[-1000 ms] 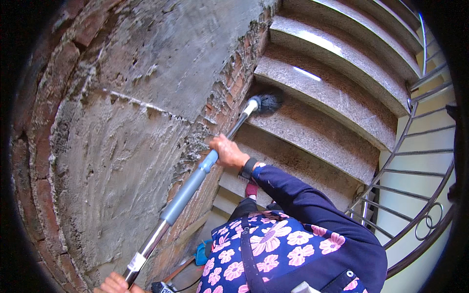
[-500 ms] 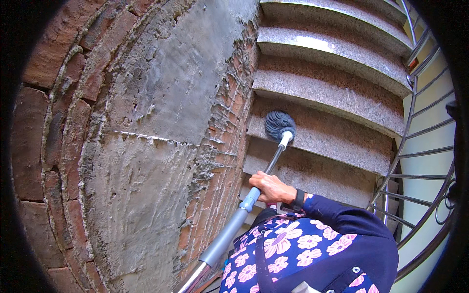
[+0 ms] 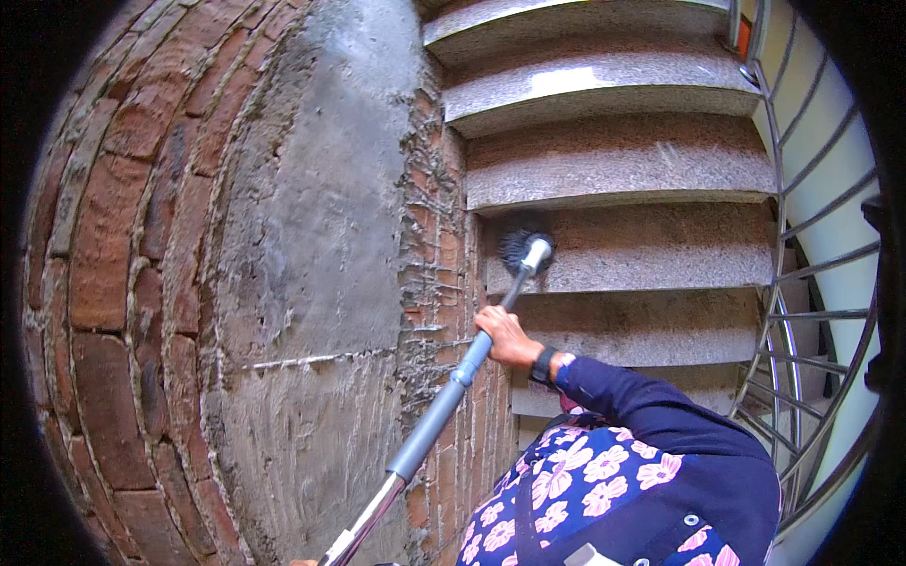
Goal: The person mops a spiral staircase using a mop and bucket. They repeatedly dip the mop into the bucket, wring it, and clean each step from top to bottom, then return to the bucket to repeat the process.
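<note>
My right hand (image 3: pixel 505 335) is closed round the upper part of a long mop handle (image 3: pixel 425 420), which has a blue-grey sleeve over a shiny metal pole. The dark grey round mop head (image 3: pixel 519 247) lies on a speckled stone step (image 3: pixel 651 259), near the wall side. Only a sliver of my left hand (image 3: pixel 304 563) shows at the bottom edge beside the handle's lower end, so its fingers are hidden.
A curving wall of rough grey plaster (image 3: pixel 311 217) and exposed brick (image 3: pixel 132 283) rises on the left. More steps (image 3: pixel 604 141) curve upward ahead. A metal railing (image 3: pixel 830 250) with thin bars runs along the right side, beside a pale wall.
The view has turned, showing more brick wall. The mop head has swept from the wall side out along the step and back slightly toward the wall. My left hand has mostly dropped out of view.
</note>
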Available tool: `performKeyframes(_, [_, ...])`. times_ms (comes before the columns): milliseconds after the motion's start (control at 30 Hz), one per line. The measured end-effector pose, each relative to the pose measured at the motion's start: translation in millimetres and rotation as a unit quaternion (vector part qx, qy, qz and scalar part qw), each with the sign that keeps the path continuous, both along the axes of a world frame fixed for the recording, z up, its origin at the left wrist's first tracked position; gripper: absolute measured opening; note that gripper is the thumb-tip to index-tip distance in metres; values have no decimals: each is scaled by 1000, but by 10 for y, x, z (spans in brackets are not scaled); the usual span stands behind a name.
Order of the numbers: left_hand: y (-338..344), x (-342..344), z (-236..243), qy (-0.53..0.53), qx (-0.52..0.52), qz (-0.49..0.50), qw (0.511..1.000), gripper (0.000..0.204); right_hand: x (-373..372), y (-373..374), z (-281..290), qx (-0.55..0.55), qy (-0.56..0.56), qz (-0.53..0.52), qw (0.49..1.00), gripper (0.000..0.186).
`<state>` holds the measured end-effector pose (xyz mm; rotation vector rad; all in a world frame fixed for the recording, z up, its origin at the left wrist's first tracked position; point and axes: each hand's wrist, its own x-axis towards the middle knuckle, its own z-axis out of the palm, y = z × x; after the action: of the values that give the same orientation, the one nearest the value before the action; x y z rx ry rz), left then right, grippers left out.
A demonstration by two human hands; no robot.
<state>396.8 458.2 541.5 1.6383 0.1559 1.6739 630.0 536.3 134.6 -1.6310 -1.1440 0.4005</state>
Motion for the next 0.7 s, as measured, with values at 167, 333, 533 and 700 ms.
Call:
performKeyframes(167, [68, 346, -179, -36, 0, 68, 997, 29, 404, 398, -32, -77, -72, 72, 992, 13])
performKeyframes(333, [-26, 458, -157, -3, 58, -45, 997, 22, 466, 296, -81, -46, -44, 35, 997, 14])
performKeyframes(533, [-286, 121, 39, 21, 103, -47, 993, 26, -52, -8, -80, 13, -36, 61, 997, 18])
performKeyframes(700, [-391, -274, 331, 65, 115, -152, 979, 28, -563, -302, 95, 53, 32, 74, 995, 17])
